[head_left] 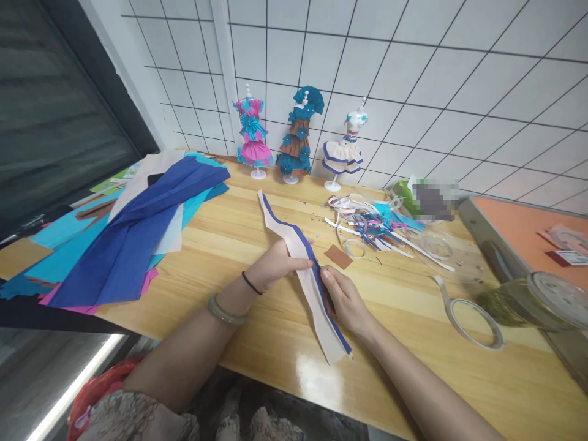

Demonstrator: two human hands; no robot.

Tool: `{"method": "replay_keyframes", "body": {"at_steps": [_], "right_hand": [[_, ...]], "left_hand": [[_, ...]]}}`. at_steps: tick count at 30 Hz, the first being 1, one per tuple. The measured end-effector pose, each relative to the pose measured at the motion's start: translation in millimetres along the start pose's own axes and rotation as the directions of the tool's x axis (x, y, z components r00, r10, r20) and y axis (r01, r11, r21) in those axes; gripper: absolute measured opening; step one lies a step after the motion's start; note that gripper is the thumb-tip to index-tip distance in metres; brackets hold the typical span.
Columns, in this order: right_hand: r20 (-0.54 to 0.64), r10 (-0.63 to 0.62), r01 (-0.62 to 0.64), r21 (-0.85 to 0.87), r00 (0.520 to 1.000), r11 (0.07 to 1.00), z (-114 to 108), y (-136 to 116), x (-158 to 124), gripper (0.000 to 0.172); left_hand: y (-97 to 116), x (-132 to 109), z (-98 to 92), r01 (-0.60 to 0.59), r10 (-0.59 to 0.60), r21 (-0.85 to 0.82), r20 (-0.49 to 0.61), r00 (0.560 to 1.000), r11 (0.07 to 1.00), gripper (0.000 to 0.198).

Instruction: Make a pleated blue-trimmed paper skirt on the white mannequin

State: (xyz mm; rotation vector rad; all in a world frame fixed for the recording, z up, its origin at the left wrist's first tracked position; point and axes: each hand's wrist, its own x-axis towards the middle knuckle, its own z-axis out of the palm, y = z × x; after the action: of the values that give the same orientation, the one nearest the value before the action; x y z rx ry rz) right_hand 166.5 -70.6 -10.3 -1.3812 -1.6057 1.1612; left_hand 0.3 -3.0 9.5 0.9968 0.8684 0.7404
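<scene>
A long strip of white crepe paper (287, 233) with a blue border along one edge runs slantwise over the wooden table. My left hand (278, 266) pinches its middle, thumb on top and fingers underneath. On the strip's blue side, my right hand (344, 297) is closed around what look like black scissors (329, 301), mostly hidden by the fingers and the paper. The near end of the strip hangs toward the table's front edge. Just beyond my right hand lies a small brown paper piece (339, 256).
Blue, turquoise and white crepe sheets (151, 214) are piled at left. Three small dress forms in paper dresses (294, 141) stand along the tiled wall. Paper scraps (376, 226), a tape roll (478, 323) and a clear jar (528, 300) lie at right.
</scene>
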Motion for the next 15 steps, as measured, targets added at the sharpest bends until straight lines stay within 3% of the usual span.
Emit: {"method": "replay_keyframes", "body": {"at_steps": [15], "right_hand": [[-0.04,0.009,-0.009,-0.012,0.999,1.0,3.0,1.4,-2.8,0.043]], "left_hand": [[-4.5,2.1,-2.4,-0.01,0.012,-0.045,0.051,0.999,0.999,0.063]]}}
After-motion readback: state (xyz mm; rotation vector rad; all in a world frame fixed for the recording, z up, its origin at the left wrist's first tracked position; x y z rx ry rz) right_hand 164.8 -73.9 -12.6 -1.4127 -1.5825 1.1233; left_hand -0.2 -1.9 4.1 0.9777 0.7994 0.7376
